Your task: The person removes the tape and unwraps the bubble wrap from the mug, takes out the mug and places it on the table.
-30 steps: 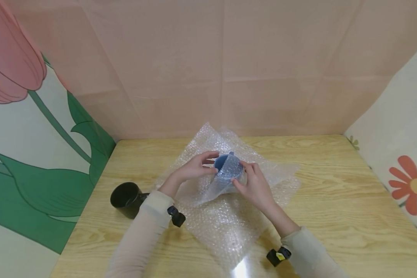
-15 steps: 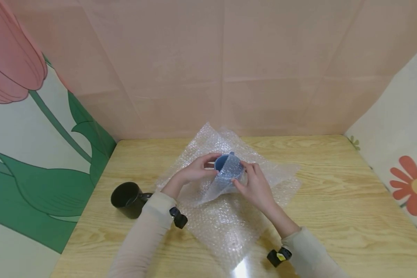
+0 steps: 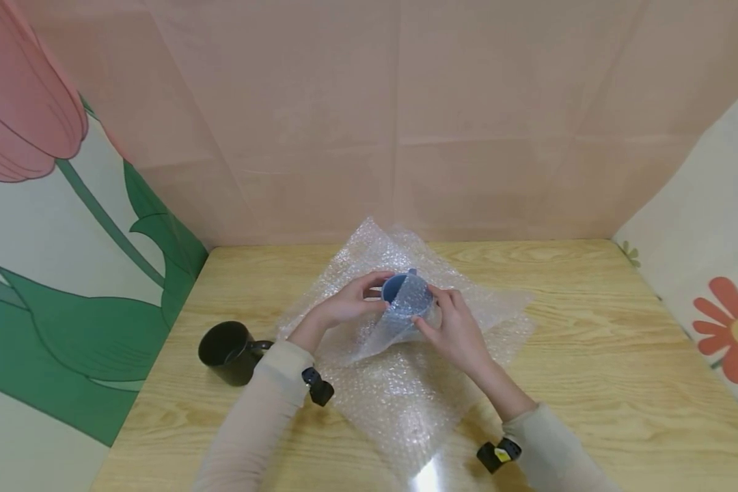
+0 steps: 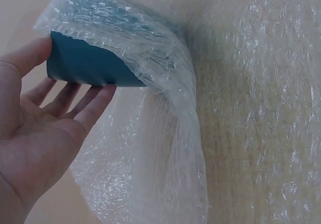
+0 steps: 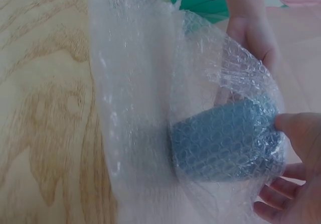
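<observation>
A blue mug (image 3: 395,285) stands on a sheet of bubble wrap (image 3: 400,396), one flap of which lies over its right side and part of its mouth. My left hand (image 3: 350,301) grips the mug's bare left side, thumb at the rim and fingers along the wall, as the left wrist view shows. On the other side my right hand (image 3: 455,331) holds the bubble-wrap flap against the mug, thumb near the rim and fingers round the side. In the right wrist view the blue wall (image 5: 225,141) shows through the bubbles. The mug's handle points away at the back.
A black mug (image 3: 227,352) stands on the wooden table (image 3: 590,355) to the left, its handle close by my left sleeve (image 3: 270,389). More bubble wrap spreads behind and in front of the blue mug. A pink cloth wall (image 3: 393,137) rises at the table's back edge.
My left fingers have shifted slightly on the blue mug's side, and the left forearm has moved a little to the right. The right hand keeps its hold.
</observation>
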`<state>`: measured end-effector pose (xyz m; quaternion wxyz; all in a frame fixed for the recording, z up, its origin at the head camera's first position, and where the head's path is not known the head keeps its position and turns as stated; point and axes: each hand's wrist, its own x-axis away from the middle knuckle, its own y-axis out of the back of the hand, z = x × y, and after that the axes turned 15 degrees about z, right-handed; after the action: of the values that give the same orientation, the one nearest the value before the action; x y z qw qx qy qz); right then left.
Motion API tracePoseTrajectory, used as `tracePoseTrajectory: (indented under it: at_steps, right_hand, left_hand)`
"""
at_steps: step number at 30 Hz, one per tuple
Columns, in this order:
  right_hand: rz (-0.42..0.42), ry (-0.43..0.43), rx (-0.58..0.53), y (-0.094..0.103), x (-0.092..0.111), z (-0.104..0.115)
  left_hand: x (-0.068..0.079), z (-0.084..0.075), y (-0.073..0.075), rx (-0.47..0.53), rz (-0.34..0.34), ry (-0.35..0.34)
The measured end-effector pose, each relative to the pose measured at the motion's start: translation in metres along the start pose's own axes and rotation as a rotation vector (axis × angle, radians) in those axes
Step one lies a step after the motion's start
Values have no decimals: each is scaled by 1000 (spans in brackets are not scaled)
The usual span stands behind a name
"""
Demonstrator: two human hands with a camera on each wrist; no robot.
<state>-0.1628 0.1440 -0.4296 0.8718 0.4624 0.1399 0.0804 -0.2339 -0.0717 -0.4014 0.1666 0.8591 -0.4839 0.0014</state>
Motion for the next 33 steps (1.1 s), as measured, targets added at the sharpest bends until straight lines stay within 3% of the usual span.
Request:
tracePoseTrajectory:
  at_steps: [5, 10, 24, 33]
  right_hand:
    - [36, 11, -17, 4, 1, -4]
    - [19, 60, -25, 7, 0, -7]
    - [-106, 152, 107, 10, -7, -15]
    - [-112, 171, 123, 11, -9, -18]
  left_hand:
    - [-6, 14, 3, 18, 5, -20]
    - [-12, 29, 4, 19, -13, -21]
    - [-13, 28, 4, 5, -32, -3]
    - [-14, 29, 5, 6, -26, 25]
